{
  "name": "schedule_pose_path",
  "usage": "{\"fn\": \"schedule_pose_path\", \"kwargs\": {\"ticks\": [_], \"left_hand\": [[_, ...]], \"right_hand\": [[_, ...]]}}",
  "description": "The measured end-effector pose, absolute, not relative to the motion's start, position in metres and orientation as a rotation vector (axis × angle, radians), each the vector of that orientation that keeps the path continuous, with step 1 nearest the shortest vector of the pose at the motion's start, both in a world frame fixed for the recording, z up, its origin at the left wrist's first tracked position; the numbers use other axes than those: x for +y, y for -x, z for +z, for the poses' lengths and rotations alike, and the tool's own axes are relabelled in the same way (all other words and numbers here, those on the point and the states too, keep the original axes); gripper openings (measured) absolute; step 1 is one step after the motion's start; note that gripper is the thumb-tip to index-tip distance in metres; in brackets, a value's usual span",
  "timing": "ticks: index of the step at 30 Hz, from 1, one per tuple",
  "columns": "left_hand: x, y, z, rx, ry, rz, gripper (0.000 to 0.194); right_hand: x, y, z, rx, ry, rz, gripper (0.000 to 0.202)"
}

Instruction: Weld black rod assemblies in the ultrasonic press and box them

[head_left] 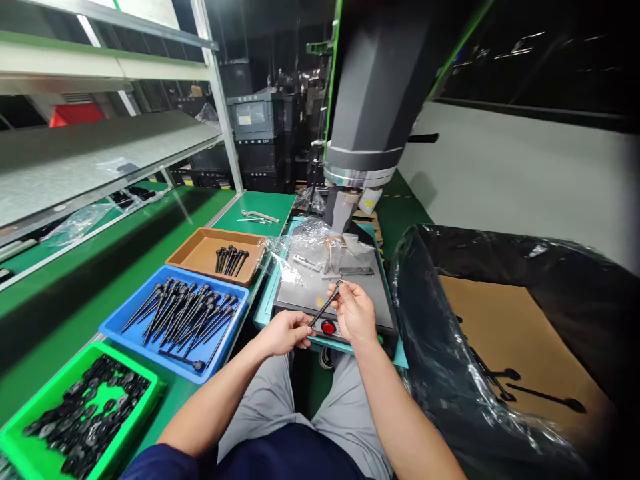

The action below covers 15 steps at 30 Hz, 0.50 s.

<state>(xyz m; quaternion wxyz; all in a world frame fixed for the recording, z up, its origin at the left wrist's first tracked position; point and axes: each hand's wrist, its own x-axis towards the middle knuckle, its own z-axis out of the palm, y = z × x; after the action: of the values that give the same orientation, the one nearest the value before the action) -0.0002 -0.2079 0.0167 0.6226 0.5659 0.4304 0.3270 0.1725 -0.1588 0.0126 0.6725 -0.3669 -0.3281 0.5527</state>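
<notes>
A thin black rod [324,311] is held slantwise between my two hands, over the front edge of the grey machine base [305,297]. Its lower left end is pinched by my left hand [289,332]. My right hand [354,310] grips the upper right end with the fingertips. Just below the rod sits a red button [329,327]. To the left, a blue tray [109,325] holds many black rods with round heads, a brown tray [183,252] holds several shorter ones, and a green tray [15,437] holds small black round parts.
A large grey machine head [370,100] hangs over the base, with clear plastic film [315,233] around the fixture. At right stands a box lined with black plastic [430,333], with several rods on cardboard [515,320]. Metal wrenches [260,216] lie on the green table [230,215].
</notes>
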Motion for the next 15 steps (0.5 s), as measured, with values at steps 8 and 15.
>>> {"fn": "schedule_pose_path", "kwargs": {"ticks": [8,15], "left_hand": [[-0.237,0.056,0.028,1.322,-1.397,0.792,0.014],[-0.271,0.178,0.032,2.421,-1.487,0.465,0.015]], "right_hand": [[-0.172,-0.135,-0.007,-0.873,0.833,1.531,0.051],[-0.175,-0.159,-0.032,-0.867,0.963,1.624,0.052]]}}
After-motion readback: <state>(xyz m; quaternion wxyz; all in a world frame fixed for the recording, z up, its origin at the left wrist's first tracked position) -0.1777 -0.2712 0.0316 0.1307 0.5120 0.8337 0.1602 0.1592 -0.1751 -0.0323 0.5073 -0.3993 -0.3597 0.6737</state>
